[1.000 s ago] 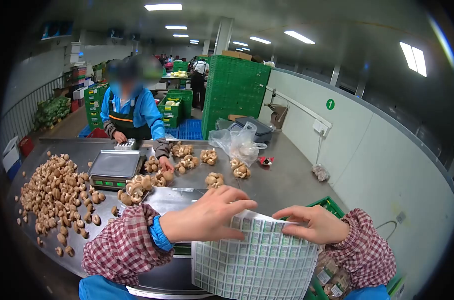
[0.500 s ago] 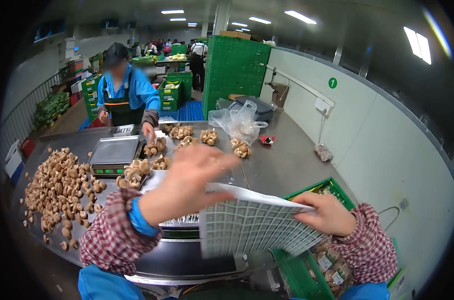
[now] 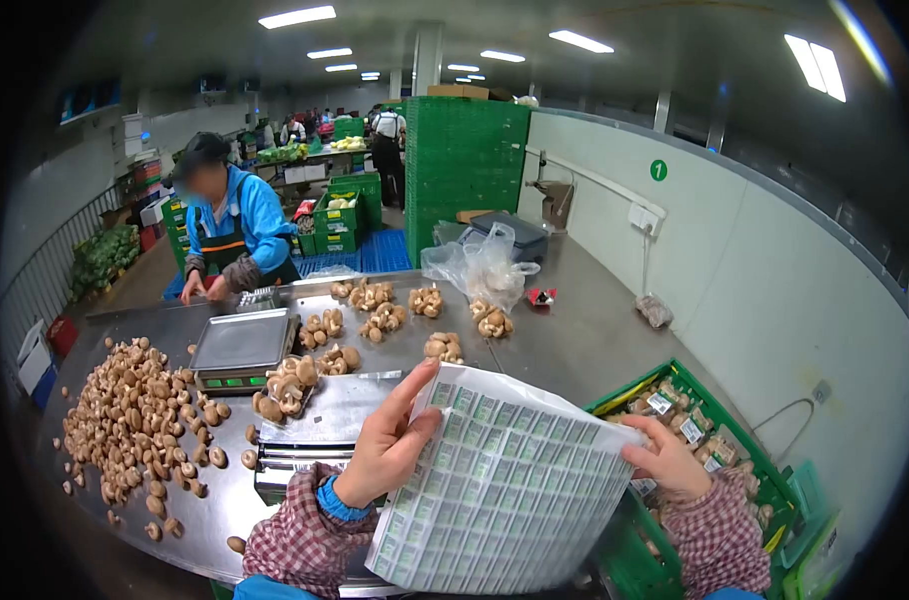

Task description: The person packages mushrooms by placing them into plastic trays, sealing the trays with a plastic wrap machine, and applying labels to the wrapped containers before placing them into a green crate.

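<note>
A large sheet of printed labels (image 3: 510,480) spreads in front of me, its rows of small greenish stickers facing me. My left hand (image 3: 393,440) grips its upper left edge between thumb and fingers. On the opposite edge, my right hand (image 3: 668,462) pinches the paper near the top right corner. Just left of the sheet is a low metal-edged device (image 3: 283,478), partly hidden by my sleeve. Behind it sits a bagged or trayed bunch of mushrooms (image 3: 287,388). Small mushroom piles (image 3: 383,320) dot the table beyond the sheet.
Loose mushrooms (image 3: 125,425) heap on the left of the steel table. A scale (image 3: 243,345) stands mid-table, with a co-worker (image 3: 230,225) behind it. Clear plastic bags (image 3: 490,265) lie near stacked green crates (image 3: 465,160). At right, a green crate (image 3: 765,460) holds labelled mushroom packs.
The label sheet has swung round to face me more fully. My left hand, blurred above its edge before, now grips the left side. The co-worker's hands have moved left, away from the mushrooms.
</note>
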The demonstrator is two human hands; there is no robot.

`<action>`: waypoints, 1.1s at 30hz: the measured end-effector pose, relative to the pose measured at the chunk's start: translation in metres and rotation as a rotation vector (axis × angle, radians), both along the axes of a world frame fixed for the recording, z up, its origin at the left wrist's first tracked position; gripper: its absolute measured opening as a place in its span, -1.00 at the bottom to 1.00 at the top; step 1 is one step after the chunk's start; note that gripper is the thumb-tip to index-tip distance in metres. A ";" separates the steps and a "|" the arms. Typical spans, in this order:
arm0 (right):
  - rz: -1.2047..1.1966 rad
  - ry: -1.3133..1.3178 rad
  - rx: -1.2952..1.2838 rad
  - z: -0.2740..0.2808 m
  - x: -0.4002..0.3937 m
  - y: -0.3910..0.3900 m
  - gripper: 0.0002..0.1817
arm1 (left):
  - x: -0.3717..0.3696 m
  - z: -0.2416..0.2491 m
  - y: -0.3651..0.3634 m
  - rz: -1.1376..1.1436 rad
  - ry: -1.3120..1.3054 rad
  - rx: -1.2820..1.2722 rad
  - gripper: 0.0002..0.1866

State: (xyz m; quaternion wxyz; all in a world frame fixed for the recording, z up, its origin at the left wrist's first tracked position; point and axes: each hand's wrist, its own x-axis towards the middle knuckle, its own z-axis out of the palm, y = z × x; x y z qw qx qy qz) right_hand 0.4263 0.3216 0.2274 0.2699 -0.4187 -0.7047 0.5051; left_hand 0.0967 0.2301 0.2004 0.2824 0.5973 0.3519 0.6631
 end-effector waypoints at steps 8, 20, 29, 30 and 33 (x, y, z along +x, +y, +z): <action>-0.251 0.610 0.072 -0.032 -0.023 -0.029 -0.44 | -0.012 0.012 -0.015 0.032 0.112 -0.265 -0.64; -0.195 0.592 0.183 -0.002 -0.024 -0.055 -0.56 | -0.036 0.012 -0.037 0.123 0.345 -0.341 -0.78; -0.199 0.452 0.195 0.002 -0.018 -0.058 -0.62 | -0.030 0.009 -0.041 0.099 0.420 -0.391 -0.73; -0.209 0.439 0.190 0.004 -0.019 -0.059 -0.69 | -0.036 0.010 -0.039 0.049 0.503 -0.420 -0.74; -0.258 0.264 0.255 -0.001 -0.021 -0.063 -0.74 | -0.032 0.039 -0.041 -0.031 0.534 -0.490 -0.69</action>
